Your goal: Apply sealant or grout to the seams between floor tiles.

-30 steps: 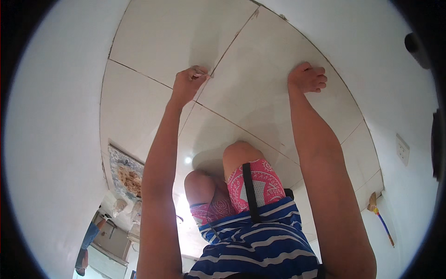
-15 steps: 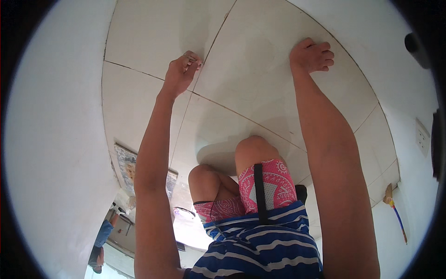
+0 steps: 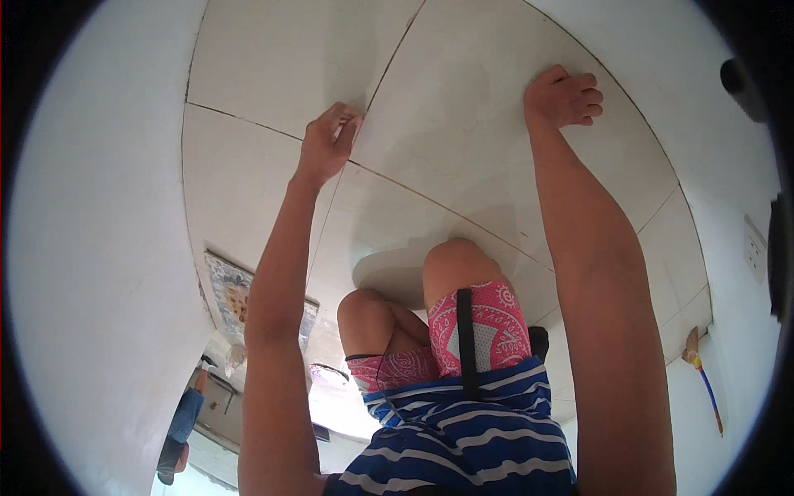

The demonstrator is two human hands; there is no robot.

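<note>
My left hand (image 3: 328, 142) is closed in a pinch at a dark joint between large pale floor tiles (image 3: 447, 99), close to where several joints meet. Whatever its fingertips hold, if anything, is too small to make out. Farther off to the right, my right hand (image 3: 564, 99) rests on the same floor near the wall's foot, its fingers curled in and its underside hidden. Both arms reach forward, well apart. Between them are my bent knees (image 3: 459, 263) in pink patterned shorts.
White walls rise on both sides, with a socket plate (image 3: 754, 250) on the right one. A brush-like tool with a blue and yellow handle (image 3: 708, 393) is at the lower right. A stained flat board (image 3: 227, 289) lies left of my left arm. Another person's blue-clothed leg (image 3: 185, 415) shows at lower left.
My left hand has slid a little nearer along the tile joint, still pinched. My right hand stays in nearly the same place. The view has shifted slightly.
</note>
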